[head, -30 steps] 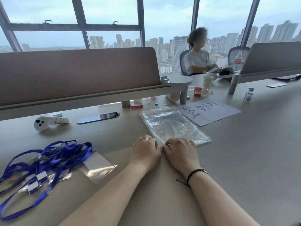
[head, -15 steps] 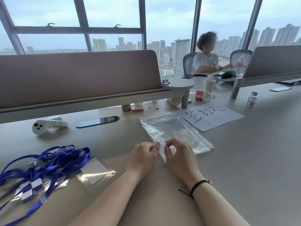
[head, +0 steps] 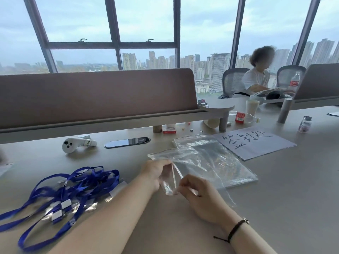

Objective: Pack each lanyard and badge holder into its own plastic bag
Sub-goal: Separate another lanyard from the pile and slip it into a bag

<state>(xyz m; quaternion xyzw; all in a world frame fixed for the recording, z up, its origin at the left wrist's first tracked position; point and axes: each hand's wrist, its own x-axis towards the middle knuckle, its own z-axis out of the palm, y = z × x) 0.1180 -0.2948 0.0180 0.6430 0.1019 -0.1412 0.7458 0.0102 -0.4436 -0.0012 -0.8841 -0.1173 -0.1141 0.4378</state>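
A clear plastic bag (head: 180, 162) is lifted off a stack of clear bags (head: 218, 160) in the middle of the desk. My left hand (head: 153, 174) pinches one lip of the bag's mouth. My right hand (head: 200, 195) pinches the other lip, and the mouth gapes between them. A tangle of blue lanyards (head: 64, 195) with clear badge holders (head: 113, 193) lies on the desk at the left, apart from both hands.
A sheet of paper with handwriting (head: 255, 142) lies right of the bags. A white controller (head: 76, 144) and a dark cable hatch (head: 127, 142) sit behind. A brown desk divider (head: 95, 96) runs across. A person sits at the far right; bottles and a small jar (head: 305, 124) stand there.
Both hands lay together on the near edge of the bag stack; they have since lifted the top bag and pulled its mouth apart. The camera has come nearer and tilted.
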